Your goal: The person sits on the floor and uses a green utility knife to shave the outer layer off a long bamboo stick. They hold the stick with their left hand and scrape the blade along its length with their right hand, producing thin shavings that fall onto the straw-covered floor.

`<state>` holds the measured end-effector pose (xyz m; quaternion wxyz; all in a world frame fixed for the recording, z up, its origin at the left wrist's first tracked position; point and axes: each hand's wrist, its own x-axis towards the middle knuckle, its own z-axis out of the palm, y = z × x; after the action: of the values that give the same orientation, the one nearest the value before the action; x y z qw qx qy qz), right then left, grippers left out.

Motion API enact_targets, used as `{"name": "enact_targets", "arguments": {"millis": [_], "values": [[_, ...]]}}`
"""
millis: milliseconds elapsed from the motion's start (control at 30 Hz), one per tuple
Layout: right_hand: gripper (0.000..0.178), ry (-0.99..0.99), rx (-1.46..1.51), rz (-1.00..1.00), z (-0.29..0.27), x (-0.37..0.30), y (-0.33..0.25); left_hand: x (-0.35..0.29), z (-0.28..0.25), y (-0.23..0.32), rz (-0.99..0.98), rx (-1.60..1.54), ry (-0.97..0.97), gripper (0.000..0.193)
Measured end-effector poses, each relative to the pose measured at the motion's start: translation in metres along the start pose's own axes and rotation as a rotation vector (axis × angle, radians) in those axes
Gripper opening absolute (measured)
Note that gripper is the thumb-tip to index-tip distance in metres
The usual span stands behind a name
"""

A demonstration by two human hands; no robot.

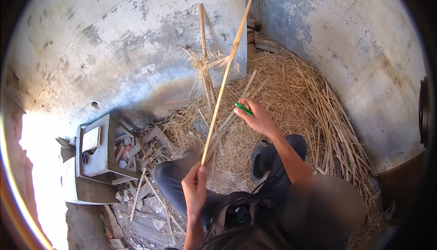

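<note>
My left hand (195,187) is closed round the lower end of a long, pale bamboo strip (217,106). The strip slants up and away to the right, its far part broader and browner. Pale curled shavings (200,63) show beside it, around an upright stick (203,31) that leans by the wall. My right hand (257,117) grips a small green tool (243,108) to the right of the strip, apart from it. Most of that tool is hidden by my fingers, so its kind does not show.
Straw-like shavings (291,90) cover the floor ahead, with long thin strips (337,131) heaped along the right wall. A worn box-like cabinet (98,147) holding scraps stands at left. My bent legs (173,177) are below. A blurred round shape (323,204) covers the lower right.
</note>
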<state>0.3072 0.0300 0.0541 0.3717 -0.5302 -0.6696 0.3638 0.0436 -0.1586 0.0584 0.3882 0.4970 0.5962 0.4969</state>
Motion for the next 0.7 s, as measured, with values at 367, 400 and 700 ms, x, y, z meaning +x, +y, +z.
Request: {"name": "enact_targets", "arguments": {"millis": [367, 400, 700], "values": [[0.048, 0.087, 0.447, -0.036, 0.0, -0.001, -0.01, 0.02, 0.015, 0.002, 0.191, 0.275, 0.022, 0.024], [0.047, 0.062, 0.49, -0.032, 0.003, -0.002, -0.013, 0.022, 0.016, -0.001, 0.209, 0.276, 0.0, 0.025], [0.05, 0.257, 0.651, -0.081, -0.011, 0.001, -0.011, 0.009, 0.003, 0.0, 0.036, 0.286, -0.226, 0.024]]}}
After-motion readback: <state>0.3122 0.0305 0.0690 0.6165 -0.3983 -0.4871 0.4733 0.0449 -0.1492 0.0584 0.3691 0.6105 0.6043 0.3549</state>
